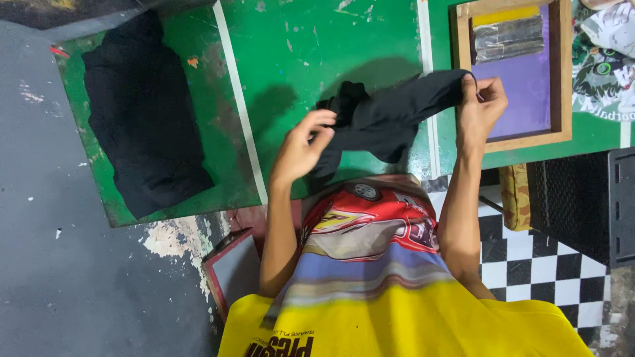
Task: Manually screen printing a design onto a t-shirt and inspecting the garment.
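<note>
A black garment [387, 116] hangs bunched in the air above the green table [297, 46]. My right hand [481, 109] pinches one end of it, up by the wooden frame. My left hand [303, 149] grips the other, crumpled end lower down. The cloth sags between the two hands. Below them I see my yellow shirt [410, 324] and a printed red cloth [370, 218] over my lap.
A flat black garment [142, 112] lies on the green board at the left. A wooden screen frame [516, 69] with a purple mesh sits at the top right. A printed cloth [605, 56] lies beyond it. The grey floor [59, 264] is at the left, with checkered tiles [549, 264] and a black crate [595, 201] at the right.
</note>
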